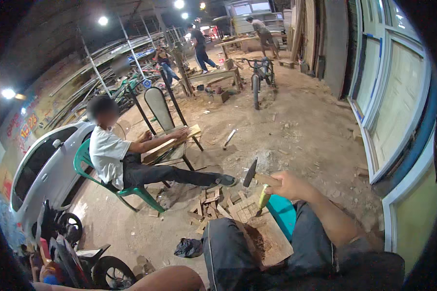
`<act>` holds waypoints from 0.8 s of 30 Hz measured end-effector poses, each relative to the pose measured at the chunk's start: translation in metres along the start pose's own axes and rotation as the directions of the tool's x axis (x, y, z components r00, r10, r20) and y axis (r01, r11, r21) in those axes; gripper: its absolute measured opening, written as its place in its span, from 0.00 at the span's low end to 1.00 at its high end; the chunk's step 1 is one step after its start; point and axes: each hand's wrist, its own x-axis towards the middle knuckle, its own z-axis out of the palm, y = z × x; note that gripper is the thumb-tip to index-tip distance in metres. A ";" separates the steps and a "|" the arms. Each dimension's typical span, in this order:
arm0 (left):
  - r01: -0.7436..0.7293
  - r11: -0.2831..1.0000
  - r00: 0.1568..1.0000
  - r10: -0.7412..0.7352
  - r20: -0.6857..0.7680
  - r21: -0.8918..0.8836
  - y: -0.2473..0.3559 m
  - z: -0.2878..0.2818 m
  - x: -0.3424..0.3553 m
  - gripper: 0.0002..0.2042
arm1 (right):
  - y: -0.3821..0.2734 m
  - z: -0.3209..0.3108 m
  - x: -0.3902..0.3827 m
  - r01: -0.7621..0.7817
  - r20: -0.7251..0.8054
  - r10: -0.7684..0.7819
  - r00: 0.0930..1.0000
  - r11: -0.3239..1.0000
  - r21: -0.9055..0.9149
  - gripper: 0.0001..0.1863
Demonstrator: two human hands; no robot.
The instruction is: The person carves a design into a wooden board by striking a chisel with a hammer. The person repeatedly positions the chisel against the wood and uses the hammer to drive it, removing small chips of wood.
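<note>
My right hand (290, 186) is closed around the wooden handle of a hammer (250, 173), whose dark head points left. Just below the hammer handle, a chisel (263, 198) with a yellow-green handle stands tilted, its lower end at the wooden board. That pale wooden board (280, 242) lies between my thighs, with a rough brown hollow and wood chips on its face. Of my left arm (167, 280), only a bare stretch shows along the lower edge; the hand is out of sight. A teal surface (280, 213) shows beside the board.
Wood offcuts (210, 203) lie beyond my knees, near a black plastic bag (188, 248). A person (109, 150) on a green chair (84, 160) holds wood on another chair. White-framed panels (395, 97) stand right. A car (48, 165), motorcycle (111, 271) and bicycle (257, 80) surround the work area.
</note>
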 end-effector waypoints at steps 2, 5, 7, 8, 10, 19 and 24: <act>-0.014 1.000 1.000 0.015 -0.020 0.018 0.008 0.004 0.000 0.19 | 0.017 0.013 0.003 0.114 -0.104 -0.111 0.988 0.993 0.023 0.23; -0.035 0.995 0.996 0.043 -0.080 0.092 0.024 0.010 0.000 0.19 | 0.000 0.014 0.003 0.146 -0.108 -0.147 0.983 0.989 -0.014 0.23; 0.004 0.996 0.985 0.011 -0.172 0.088 0.020 0.008 -0.017 0.19 | 0.032 0.016 0.000 0.092 -0.119 -0.100 0.988 0.993 -0.078 0.22; 0.050 0.990 0.985 -0.027 -0.169 0.135 0.024 0.012 -0.017 0.19 | 0.028 0.027 -0.010 0.019 -0.071 -0.019 0.997 1.000 0.005 0.22; 0.109 0.975 0.978 -0.071 -0.196 0.193 0.025 0.023 -0.025 0.19 | -0.013 0.011 0.003 -0.034 -0.042 0.038 0.998 0.995 0.096 0.22; 0.813 0.520 0.523 -0.850 0.062 0.264 -0.070 0.111 -0.222 0.20 | 0.017 0.048 -0.021 0.056 -0.193 -0.040 0.980 0.995 0.081 0.19; 0.830 0.450 0.368 -0.886 0.282 0.330 -0.100 0.115 -0.276 0.21 | -0.018 0.056 -0.042 0.036 -0.304 -0.044 0.952 0.999 -0.033 0.20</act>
